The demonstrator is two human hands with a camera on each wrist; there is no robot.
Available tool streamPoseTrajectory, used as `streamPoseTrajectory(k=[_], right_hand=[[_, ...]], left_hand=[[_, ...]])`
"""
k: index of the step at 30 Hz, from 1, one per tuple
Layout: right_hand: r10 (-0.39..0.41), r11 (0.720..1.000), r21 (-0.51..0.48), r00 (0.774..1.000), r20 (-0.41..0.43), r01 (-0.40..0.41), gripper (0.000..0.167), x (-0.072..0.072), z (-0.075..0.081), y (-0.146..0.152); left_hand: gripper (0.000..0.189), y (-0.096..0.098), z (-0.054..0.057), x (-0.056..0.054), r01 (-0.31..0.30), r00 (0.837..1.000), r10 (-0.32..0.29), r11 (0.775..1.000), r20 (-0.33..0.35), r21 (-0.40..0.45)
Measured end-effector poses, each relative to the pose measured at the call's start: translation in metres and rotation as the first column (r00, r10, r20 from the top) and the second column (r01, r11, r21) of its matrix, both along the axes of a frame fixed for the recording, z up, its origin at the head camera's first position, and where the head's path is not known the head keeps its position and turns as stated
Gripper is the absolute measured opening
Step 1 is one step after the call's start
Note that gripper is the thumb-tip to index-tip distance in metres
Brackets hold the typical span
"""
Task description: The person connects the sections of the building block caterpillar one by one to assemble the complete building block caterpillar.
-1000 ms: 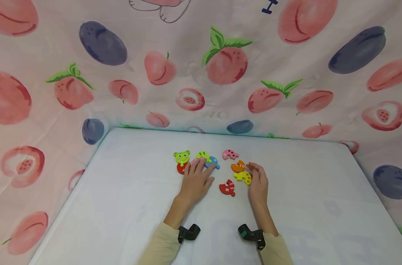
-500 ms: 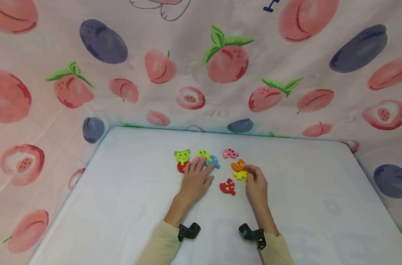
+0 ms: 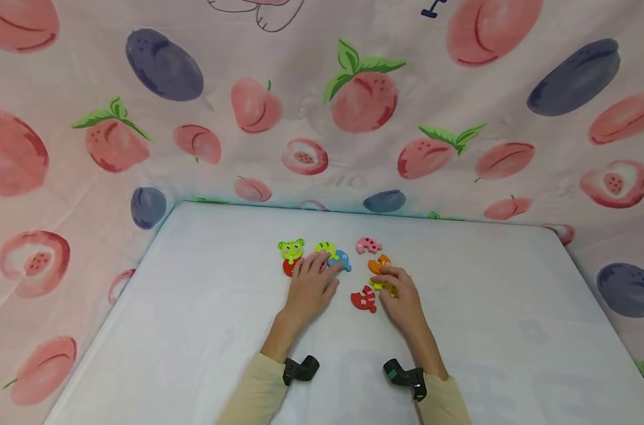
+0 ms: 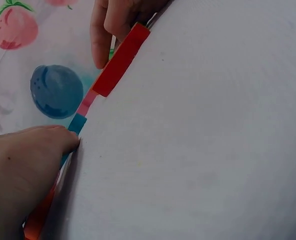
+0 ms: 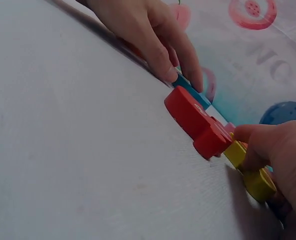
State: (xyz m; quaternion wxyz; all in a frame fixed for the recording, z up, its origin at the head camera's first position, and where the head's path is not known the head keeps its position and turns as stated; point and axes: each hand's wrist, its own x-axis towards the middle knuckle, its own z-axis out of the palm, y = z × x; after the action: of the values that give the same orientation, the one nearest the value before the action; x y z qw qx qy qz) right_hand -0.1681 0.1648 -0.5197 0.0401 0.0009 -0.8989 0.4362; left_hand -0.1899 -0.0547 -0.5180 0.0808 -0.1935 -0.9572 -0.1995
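Note:
My left hand point(image 3: 307, 292) lies over a group of puzzle pieces with its fingers extended. Under or beside those fingers are a pink piece point(image 3: 312, 258), a green striped piece point(image 3: 325, 248), a blue piece point(image 3: 343, 260) and a red piece point(image 3: 288, 268) joined to a green animal head point(image 3: 291, 250). Thumb and fingers of my right hand point(image 3: 404, 298) pinch a yellow puzzle piece point(image 5: 259, 185), partly hidden in the head view. Just beyond it is an orange piece point(image 3: 376, 265) marked 10. A red piece point(image 3: 363, 300) marked 8 lies between the hands.
A pink spotted piece point(image 3: 368, 245) lies behind the orange one. The white table point(image 3: 194, 330) runs back to a fruit-printed cloth point(image 3: 353, 165) that hangs behind and at the sides. Each wrist wears a black camera point(image 3: 301, 369).
My right hand has shifted left over the yellow piece and taken hold of it. The yellow and orange pieces have slid slightly left. My left hand has barely moved.

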Motion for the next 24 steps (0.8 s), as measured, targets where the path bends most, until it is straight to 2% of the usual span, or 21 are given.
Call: streamPoseTrajectory(k=[5,10,12,15,18,21,24], right_hand=[[0.029,0.999,0.022,0.997,-0.071,-0.028,0.013,0.001,-0.001,0.000],[0.016,0.996,0.084,0.990,-0.139,-0.004,0.013,0.002,-0.002,-0.001],[0.011,0.996,0.089,0.990,-0.143,0.001,0.013,0.003,-0.001,-0.002],[0.007,0.998,0.070,0.994,-0.105,0.000,0.016,0.004,0.001,-0.001],[0.025,0.999,0.031,1.000,-0.018,-0.024,0.027,0.005,0.005,0.000],[0.093,0.993,0.067,0.994,0.062,-0.097,0.037,0.006,0.008,0.002],[0.172,0.974,0.134,0.982,0.079,-0.182,0.048,0.008,0.008,0.005]], left_hand=[[0.036,-0.001,-0.001,0.000,-0.006,1.000,0.008,0.998,-0.021,0.055],[0.035,-0.001,-0.002,-0.001,-0.002,1.000,0.003,0.995,-0.018,0.095],[0.035,-0.001,-0.003,-0.001,0.001,1.000,0.001,0.995,-0.025,0.100],[0.035,-0.001,-0.004,-0.001,0.007,1.000,-0.003,0.994,-0.029,0.109],[0.036,-0.001,-0.004,-0.002,0.012,1.000,-0.009,0.993,-0.024,0.115],[0.036,-0.001,-0.003,-0.002,0.013,1.000,-0.011,0.993,-0.019,0.116],[0.037,-0.001,-0.003,-0.002,0.010,1.000,-0.009,0.994,-0.007,0.112]])
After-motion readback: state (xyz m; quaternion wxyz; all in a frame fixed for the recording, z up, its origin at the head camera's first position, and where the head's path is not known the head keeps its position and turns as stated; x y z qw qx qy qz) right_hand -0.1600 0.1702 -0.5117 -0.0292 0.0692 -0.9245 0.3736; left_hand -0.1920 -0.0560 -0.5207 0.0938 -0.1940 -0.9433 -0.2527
